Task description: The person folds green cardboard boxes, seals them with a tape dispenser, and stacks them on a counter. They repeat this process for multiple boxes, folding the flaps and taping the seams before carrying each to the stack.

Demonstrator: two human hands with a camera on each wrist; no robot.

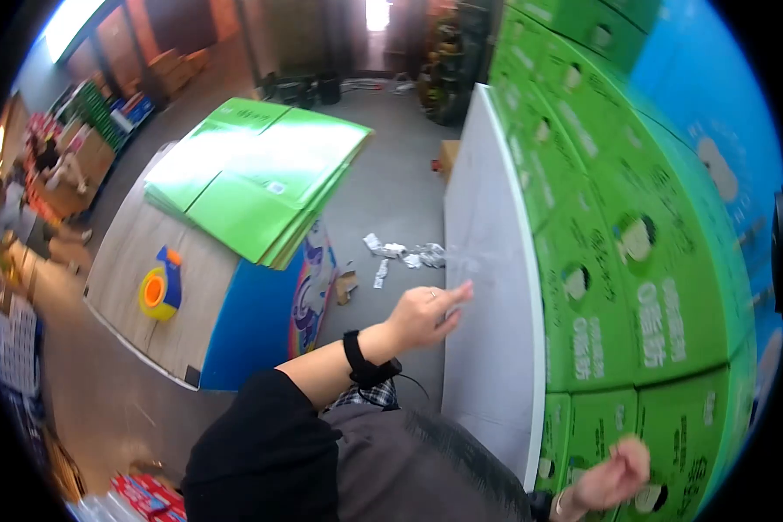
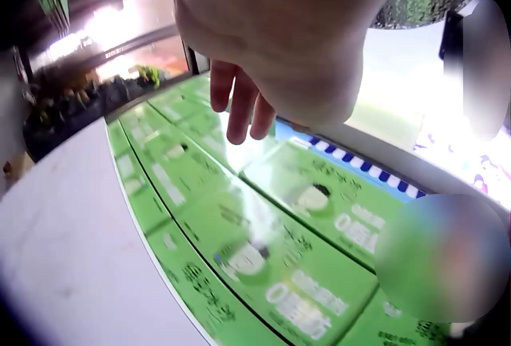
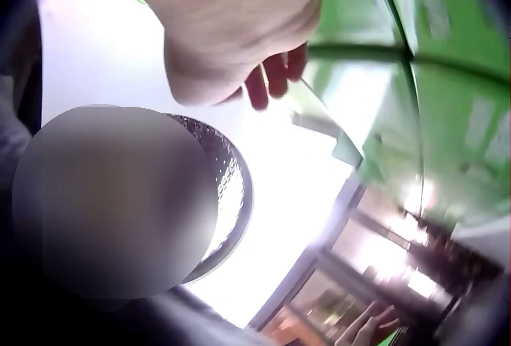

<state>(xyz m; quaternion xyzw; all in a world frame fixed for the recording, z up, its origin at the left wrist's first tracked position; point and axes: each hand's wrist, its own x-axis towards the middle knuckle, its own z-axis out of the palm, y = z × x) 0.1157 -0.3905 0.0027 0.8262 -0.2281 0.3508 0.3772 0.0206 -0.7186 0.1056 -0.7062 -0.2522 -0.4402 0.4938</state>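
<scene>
The green boxes [image 1: 652,296] stand on the right in a tall stack, their printed faces in line and their edges butted together, which would keep the wall of them square and steady. A white panel [image 1: 496,383] runs along their left side, between them and the open floor [image 1: 400,174]; it seems to serve as a border to the stack, though what supports it cannot be seen.

The left hand [image 1: 428,317] is over the near part of the panel, palm loosely open, some fingers reaching out and others a little bent. Nothing can be made out in its grasp, and the loose fingers suggest it is free to reach or guide rather than bear weight. The right hand [image 1: 613,477] is lower and nearer, in front of the boxes; its fingers bend gently, without a clear grip on anything. Whether it touches a box is hard to tell. With the hands apart like this, each can probably attend to a different part of the stack.

On the left, flat green cartons [image 1: 261,161] lie piled on the counter [image 1: 202,291], towards its far side, probably because folded flat they take up little room. A yellow and blue tape dispenser [image 1: 170,283] lies on the bare wood nearer the person, likely parked there to be within easy reach. Silvery scraps [image 1: 393,250] lie on the floor between the counter and the panel.
</scene>
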